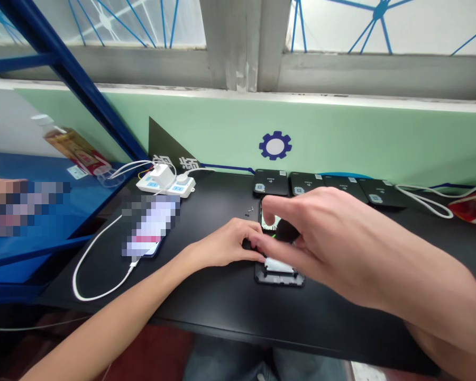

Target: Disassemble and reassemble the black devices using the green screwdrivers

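Observation:
An opened black phone [280, 278] lies on the table, a green circuit board showing near its top and a white battery [278, 265] lower down. My left hand [240, 241] is closed at the phone's left edge, thumb and fingers against its side. Over the middle of the phone, my right hand [321, 227] is bent, its index finger and thumb curving around a dark piece [287, 231] whose kind I cannot make out. The other right fingers are hidden behind the hand. A few tiny screws [249, 210] lie left of the phone's top.
Several black phones or back covers [271, 183] line the wall. To the left, a white power strip [170, 183] feeds a charging phone [153, 227] by a white cable [77, 275]. Another person's hand [0, 190] is at the blue table, near a drink bottle [73, 145].

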Motion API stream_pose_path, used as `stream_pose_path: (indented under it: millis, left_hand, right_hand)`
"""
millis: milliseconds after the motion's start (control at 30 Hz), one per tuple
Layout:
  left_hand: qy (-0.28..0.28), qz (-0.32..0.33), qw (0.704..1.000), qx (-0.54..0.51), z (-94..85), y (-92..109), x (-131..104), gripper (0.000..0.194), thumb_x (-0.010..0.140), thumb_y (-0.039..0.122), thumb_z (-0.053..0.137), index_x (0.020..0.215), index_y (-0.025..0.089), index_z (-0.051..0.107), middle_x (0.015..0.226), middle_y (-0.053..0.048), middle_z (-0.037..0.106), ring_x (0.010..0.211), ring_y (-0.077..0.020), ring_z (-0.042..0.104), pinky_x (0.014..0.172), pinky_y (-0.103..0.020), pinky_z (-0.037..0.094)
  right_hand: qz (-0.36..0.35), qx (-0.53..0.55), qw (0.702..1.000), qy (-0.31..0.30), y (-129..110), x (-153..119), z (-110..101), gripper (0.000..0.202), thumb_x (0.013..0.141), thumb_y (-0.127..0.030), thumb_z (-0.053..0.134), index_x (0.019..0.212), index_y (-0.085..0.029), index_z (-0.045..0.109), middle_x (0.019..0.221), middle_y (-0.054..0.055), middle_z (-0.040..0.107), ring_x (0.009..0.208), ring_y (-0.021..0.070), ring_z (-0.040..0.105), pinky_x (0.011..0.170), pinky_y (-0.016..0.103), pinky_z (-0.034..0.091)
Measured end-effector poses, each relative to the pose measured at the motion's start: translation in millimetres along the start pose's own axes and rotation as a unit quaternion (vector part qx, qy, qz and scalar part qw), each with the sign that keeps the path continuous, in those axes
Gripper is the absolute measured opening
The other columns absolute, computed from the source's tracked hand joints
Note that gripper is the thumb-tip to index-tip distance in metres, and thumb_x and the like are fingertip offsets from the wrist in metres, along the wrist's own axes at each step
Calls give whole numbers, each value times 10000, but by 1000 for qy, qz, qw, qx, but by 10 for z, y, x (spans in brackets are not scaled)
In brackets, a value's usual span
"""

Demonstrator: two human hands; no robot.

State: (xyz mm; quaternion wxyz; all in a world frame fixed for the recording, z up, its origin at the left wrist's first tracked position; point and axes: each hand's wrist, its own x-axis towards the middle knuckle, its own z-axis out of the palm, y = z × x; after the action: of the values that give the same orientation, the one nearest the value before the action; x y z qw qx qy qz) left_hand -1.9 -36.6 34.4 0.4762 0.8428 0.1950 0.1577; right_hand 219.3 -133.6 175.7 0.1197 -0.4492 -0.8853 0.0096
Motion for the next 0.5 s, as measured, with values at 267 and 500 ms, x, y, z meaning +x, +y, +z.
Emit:
stream_pose_path:
  millis: [267,500]
  left_hand:
    - [4,-6,1000,-8,-6,23,-6,113,964,256,841,881,180,839,927,-34,782,836,-198,711,760,-278,540]
    - [5,-8,1000,-3,17,18,-6,98,951,206,850,855,203,866,883,-10,756,827,-182,705,754,-265,526]
  right_hand:
    - [-26,-14,999,16,5,-29,33,148,1130,-331,553,1057,-225,479,779,-46,511,620,172,459,603,368,332]
    - [27,34,999,-23,-70,14,-51,187,1081,-293,575,922,-256,484,740,-31,590,589,177,547,553,364,286]
